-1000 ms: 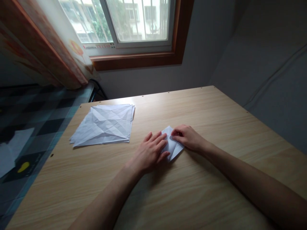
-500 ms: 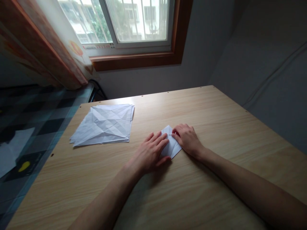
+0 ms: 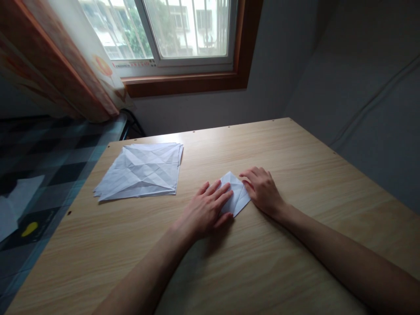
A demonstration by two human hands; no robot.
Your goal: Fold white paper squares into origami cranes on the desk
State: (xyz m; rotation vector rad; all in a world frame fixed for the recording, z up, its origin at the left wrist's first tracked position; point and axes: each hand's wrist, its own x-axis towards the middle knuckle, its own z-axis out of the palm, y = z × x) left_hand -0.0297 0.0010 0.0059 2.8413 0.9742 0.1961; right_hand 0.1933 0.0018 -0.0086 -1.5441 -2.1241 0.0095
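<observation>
A small folded sheet of white paper point(image 3: 240, 202) lies on the wooden table, one corner pointing to the far side. My left hand point(image 3: 208, 208) rests on its left part with fingers stretched out, hiding that side of the sheet. At the right edge of the paper is my right hand point(image 3: 262, 190), its thumb and fingers loosely bent and apart, holding nothing that I can see. The thumb is close to the paper's edge; whether it touches cannot be made out.
Creased white sheets lie in a stack point(image 3: 144, 170) at the table's far left. Beyond the wooden table's point(image 3: 295, 166) left edge is a checked cloth point(image 3: 65, 175) with more white paper point(image 3: 26, 192). A window and curtain point(image 3: 65, 52) are behind.
My right hand has shifted slightly right, off the paper's upper right edge, and its fingers have spread apart. My left hand stays on the paper.
</observation>
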